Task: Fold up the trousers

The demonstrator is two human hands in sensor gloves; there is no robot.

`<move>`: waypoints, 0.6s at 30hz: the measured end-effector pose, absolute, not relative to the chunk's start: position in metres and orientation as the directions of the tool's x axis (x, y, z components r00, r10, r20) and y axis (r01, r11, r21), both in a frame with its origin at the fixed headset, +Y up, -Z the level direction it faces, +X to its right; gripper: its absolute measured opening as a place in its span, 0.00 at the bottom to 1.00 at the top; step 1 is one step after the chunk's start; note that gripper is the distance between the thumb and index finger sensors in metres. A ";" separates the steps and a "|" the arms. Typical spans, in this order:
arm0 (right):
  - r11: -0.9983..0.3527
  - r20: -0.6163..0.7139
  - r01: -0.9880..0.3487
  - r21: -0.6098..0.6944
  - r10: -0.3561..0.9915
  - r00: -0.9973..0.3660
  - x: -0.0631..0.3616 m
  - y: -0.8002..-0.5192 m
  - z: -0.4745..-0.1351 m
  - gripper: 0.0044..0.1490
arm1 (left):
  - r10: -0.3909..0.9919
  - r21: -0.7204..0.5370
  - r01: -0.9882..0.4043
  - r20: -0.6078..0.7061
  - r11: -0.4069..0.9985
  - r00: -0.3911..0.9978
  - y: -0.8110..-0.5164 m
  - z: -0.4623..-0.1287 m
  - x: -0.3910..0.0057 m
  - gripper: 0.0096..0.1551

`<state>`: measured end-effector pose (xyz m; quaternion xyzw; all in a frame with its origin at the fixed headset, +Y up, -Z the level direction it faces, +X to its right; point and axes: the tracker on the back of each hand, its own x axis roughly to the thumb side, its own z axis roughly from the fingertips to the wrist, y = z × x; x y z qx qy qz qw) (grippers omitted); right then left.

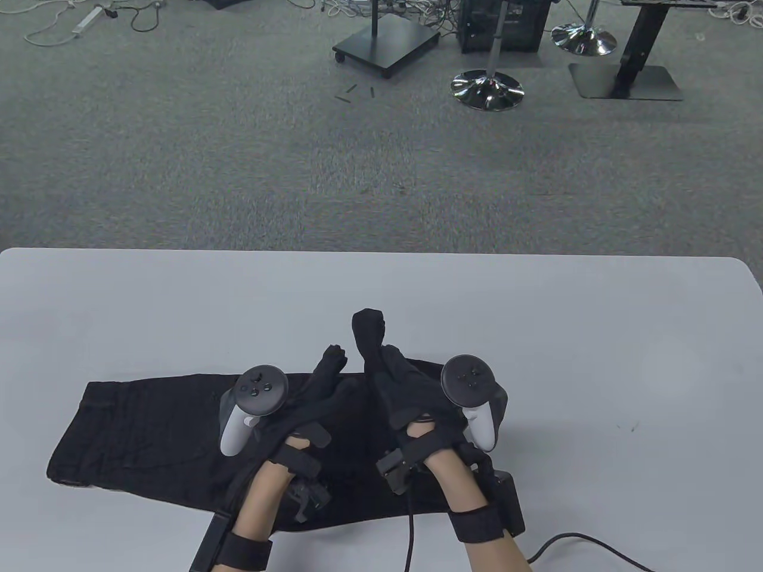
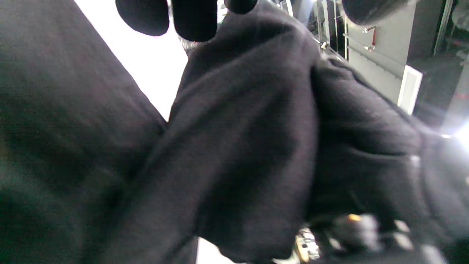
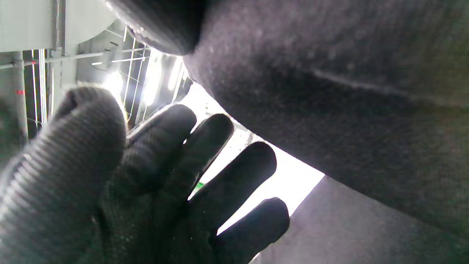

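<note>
Black trousers (image 1: 137,429) lie across the near part of the white table (image 1: 536,333), flat on the left. Their right part is bunched up between my hands. My right hand (image 1: 368,328) is raised at the middle and grips a lifted fold of the fabric (image 1: 411,384). That fold fills the right wrist view (image 3: 348,110). My left hand (image 1: 331,360) is just left of it, above the trousers. Its fingers (image 3: 205,172) are spread and hold nothing. In the left wrist view its fingertips (image 2: 194,18) hang over the bunched cloth (image 2: 249,146).
A black cable (image 1: 572,542) runs over the table's near right edge. The table's far edge (image 1: 381,251) borders grey carpet, where chair bases (image 1: 487,89) and a stand (image 1: 384,44) sit well away.
</note>
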<state>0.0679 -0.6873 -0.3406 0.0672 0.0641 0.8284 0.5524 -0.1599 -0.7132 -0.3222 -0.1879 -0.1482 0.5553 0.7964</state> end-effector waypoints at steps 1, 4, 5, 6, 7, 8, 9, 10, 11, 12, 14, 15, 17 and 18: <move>-0.388 0.043 -0.902 0.189 0.921 -0.387 0.066 -0.688 -0.341 0.35 | 0.955 -0.479 -0.836 0.012 0.266 0.297 -0.716 -0.322 -0.159 0.50; -0.394 0.046 -0.888 0.236 0.918 -0.395 0.059 -0.693 -0.340 0.34 | 0.985 -0.501 -0.856 -0.031 0.131 0.169 -0.721 -0.322 -0.159 0.50; -0.390 0.044 -0.884 0.258 0.919 -0.393 0.057 -0.695 -0.339 0.34 | 0.988 -0.506 -0.856 -0.046 0.105 0.148 -0.723 -0.321 -0.159 0.50; -0.377 0.031 -0.885 0.274 0.923 -0.384 0.056 -0.696 -0.339 0.35 | 0.989 -0.502 -0.860 -0.055 0.090 0.135 -0.725 -0.321 -0.160 0.50; -0.368 0.025 -0.887 0.279 0.926 -0.376 0.055 -0.697 -0.339 0.35 | 0.990 -0.497 -0.863 -0.057 0.087 0.133 -0.727 -0.321 -0.161 0.50; -0.358 0.025 -0.888 0.290 0.930 -0.366 0.054 -0.699 -0.339 0.35 | 0.990 -0.494 -0.866 -0.062 0.079 0.125 -0.729 -0.322 -0.162 0.50; -0.352 0.027 -0.884 0.306 0.932 -0.362 0.054 -0.700 -0.340 0.35 | 0.991 -0.493 -0.868 -0.069 0.066 0.115 -0.731 -0.322 -0.163 0.50; -0.335 0.022 -0.879 0.340 0.937 -0.349 0.053 -0.702 -0.341 0.35 | 0.992 -0.491 -0.870 -0.082 0.047 0.099 -0.733 -0.322 -0.163 0.50; -0.314 0.013 -0.876 0.366 0.943 -0.332 0.053 -0.703 -0.341 0.35 | 0.992 -0.491 -0.870 -0.087 0.038 0.093 -0.734 -0.322 -0.164 0.50; -0.284 -0.005 -0.871 0.400 0.950 -0.312 0.052 -0.705 -0.341 0.35 | 0.992 -0.488 -0.872 -0.092 0.032 0.088 -0.736 -0.322 -0.165 0.50; -0.243 -0.034 -0.856 0.457 0.957 -0.289 0.052 -0.709 -0.341 0.35 | 0.992 -0.484 -0.875 -0.100 0.022 0.080 -0.738 -0.323 -0.166 0.50; -0.229 -0.045 -0.848 0.477 0.958 -0.284 0.052 -0.710 -0.342 0.35 | 0.992 -0.479 -0.877 -0.103 0.018 0.076 -0.739 -0.323 -0.167 0.50; -0.191 -0.064 -0.840 0.509 0.964 -0.258 0.052 -0.713 -0.343 0.35 | 0.992 -0.477 -0.879 -0.107 0.006 0.066 -0.743 -0.324 -0.169 0.50; -0.177 -0.073 -0.839 0.514 0.966 -0.248 0.052 -0.715 -0.344 0.34 | 0.992 -0.473 -0.881 -0.114 -0.009 0.050 -0.745 -0.324 -0.170 0.49</move>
